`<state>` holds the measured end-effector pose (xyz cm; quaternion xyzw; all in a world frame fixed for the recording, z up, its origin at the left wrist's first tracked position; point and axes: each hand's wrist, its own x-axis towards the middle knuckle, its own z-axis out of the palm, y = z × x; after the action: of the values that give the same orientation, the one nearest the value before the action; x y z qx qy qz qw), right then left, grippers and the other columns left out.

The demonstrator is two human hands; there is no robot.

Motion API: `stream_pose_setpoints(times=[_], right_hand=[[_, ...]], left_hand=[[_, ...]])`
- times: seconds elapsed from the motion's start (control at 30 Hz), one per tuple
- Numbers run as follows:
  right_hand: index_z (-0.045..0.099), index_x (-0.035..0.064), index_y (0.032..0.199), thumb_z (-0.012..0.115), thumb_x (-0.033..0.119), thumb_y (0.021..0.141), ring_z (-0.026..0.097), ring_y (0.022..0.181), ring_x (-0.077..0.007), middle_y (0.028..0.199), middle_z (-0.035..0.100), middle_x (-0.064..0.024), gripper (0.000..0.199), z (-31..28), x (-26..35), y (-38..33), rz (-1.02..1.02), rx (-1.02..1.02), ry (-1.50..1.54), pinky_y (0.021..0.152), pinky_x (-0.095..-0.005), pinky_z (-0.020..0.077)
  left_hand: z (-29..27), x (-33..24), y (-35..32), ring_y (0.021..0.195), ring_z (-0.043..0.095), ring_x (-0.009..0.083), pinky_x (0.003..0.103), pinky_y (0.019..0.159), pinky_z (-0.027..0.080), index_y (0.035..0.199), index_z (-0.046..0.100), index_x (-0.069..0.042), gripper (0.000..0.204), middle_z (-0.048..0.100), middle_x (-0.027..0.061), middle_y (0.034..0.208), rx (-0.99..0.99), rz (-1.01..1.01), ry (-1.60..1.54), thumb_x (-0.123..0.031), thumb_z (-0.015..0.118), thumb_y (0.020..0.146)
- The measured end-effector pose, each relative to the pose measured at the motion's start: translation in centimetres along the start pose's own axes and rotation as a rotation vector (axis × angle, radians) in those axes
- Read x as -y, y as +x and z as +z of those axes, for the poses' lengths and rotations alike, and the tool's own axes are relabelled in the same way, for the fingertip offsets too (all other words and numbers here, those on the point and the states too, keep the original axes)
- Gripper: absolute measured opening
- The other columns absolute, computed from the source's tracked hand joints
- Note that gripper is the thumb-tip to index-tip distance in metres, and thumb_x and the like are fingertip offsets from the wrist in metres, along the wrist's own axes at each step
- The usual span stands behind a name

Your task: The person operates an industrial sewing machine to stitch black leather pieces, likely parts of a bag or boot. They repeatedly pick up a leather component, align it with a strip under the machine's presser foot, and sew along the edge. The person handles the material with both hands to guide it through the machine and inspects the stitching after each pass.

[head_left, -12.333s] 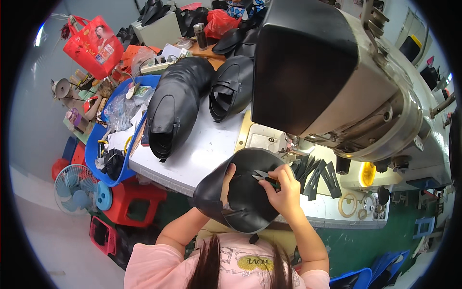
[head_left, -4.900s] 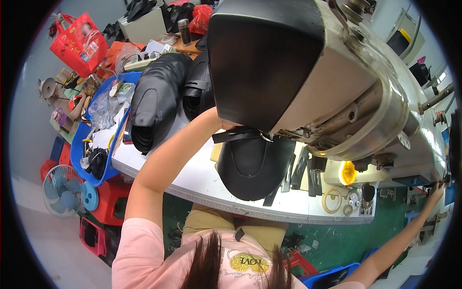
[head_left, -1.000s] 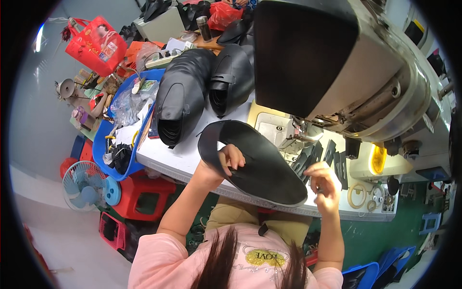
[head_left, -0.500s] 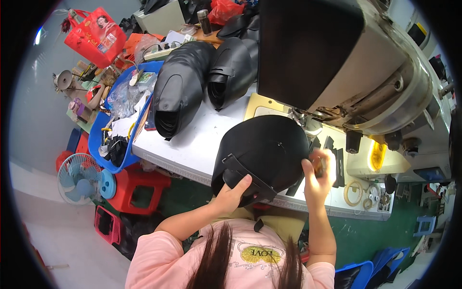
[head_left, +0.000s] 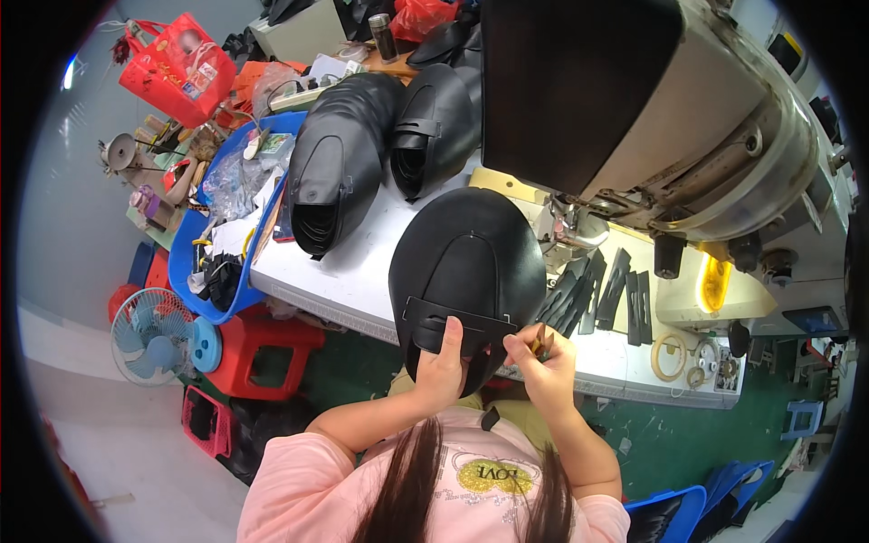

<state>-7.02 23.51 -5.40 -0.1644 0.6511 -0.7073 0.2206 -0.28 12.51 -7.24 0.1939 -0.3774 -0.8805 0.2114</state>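
Observation:
A black leather shoe upper point(head_left: 471, 249), with a stitched curve and a strap point(head_left: 466, 317) across its opening, is held up in front of the sewing machine. My left hand point(head_left: 441, 366) grips its near end, thumb on top beside the strap and the other fingers hidden underneath. At the strap's right end, my right hand point(head_left: 548, 366) is closed, thumb and forefinger pinched close to the upper's edge. Inside that hand sits a small yellow-and-dark pointed tool point(head_left: 540, 342), which looks like thread snips; fingers cover most of it.
The sewing machine point(head_left: 625, 118) stands at the right. Several black straps point(head_left: 611, 288) lie on the white table point(head_left: 308, 276) below it. Two stacks of black uppers point(head_left: 339, 154) stand at the back left. Beyond the left edge are a blue basket point(head_left: 201, 303), a red stool point(head_left: 262, 353) and a fan point(head_left: 149, 337).
The upper has turned, bringing its stitched curve and strap to face up. My right hand has moved left and down from beside the upper to the strap's end.

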Motion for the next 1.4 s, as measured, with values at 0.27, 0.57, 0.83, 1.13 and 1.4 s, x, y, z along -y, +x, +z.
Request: stream_pose_setpoints(times=[0.27, 0.57, 0.83, 1.13, 1.4], right_hand=[[0.055, 0.0017, 0.071, 0.068, 0.006, 0.073, 0.044, 0.052, -0.0026, 0.059, 0.052, 0.0025, 0.014, 0.1, -1.5, 0.3, 0.013, -0.076, 0.024, 0.048, -0.0157, 0.0342], [0.052, -0.0003, 0.104, 0.074, 0.002, 0.062, 0.057, 0.085, -0.0132, 0.095, 0.06, -0.0064, 0.048, -2.6, -1.8, 2.0, 0.231, 0.184, 0.464, 0.078, -0.0274, 0.0457], [0.053, -0.0018, 0.102, 0.071, -0.002, 0.062, 0.058, 0.081, -0.0146, 0.092, 0.06, -0.007, 0.044, -3.2, -2.3, 2.6, 0.291, 0.167, 0.38, 0.074, -0.0285, 0.0476], [0.051, -0.0018, 0.105, 0.072, -0.002, 0.06, 0.058, 0.083, -0.0156, 0.096, 0.059, -0.0079, 0.05, -5.1, -1.6, 2.9, 0.285, 0.184, 0.369, 0.077, -0.0294, 0.0471], [0.051, -0.0017, 0.106, 0.07, -0.003, 0.061, 0.057, 0.085, -0.0146, 0.097, 0.059, -0.0075, 0.049, -4.0, -0.8, 3.0, 0.25, 0.228, 0.358, 0.078, -0.0292, 0.0467]], left_hand=[[0.0, 0.4, 0.1, 0.071, 0.055, 0.0108, 0.024, 0.063, 0.046, 0.095, 0.055, -0.003, 0.014, 0.059, 0.0036, 0.084, -0.029, 0.063, 0.106, -0.014, 0.051, 0.088], [-0.3, -0.1, 0.0, 0.086, 0.055, 0.0134, 0.028, 0.068, 0.047, 0.113, 0.046, -0.008, 0.031, 0.054, 0.0038, 0.102, 0.01, -0.234, -0.089, -0.012, 0.056, 0.085], [-0.9, 0.1, 0.7, 0.076, 0.055, 0.0132, 0.026, 0.061, 0.046, 0.107, 0.048, -0.009, 0.028, 0.056, 0.0036, 0.093, -0.022, -0.419, -0.147, -0.017, 0.059, 0.083], [-3.2, -1.1, -1.1, 0.059, 0.055, 0.0133, 0.025, 0.055, 0.046, 0.087, 0.056, -0.002, 0.015, 0.058, 0.0048, 0.07, 0.675, -0.504, 0.562, -0.016, 0.056, 0.083], [-0.5, -3.3, 2.4, 0.093, 0.053, 0.0334, 0.039, 0.077, 0.047, 0.09, 0.057, 0.0, 0.032, 0.053, 0.0163, 0.102, 0.774, 1.057, 1.323, 0.001, 0.057, 0.058]])
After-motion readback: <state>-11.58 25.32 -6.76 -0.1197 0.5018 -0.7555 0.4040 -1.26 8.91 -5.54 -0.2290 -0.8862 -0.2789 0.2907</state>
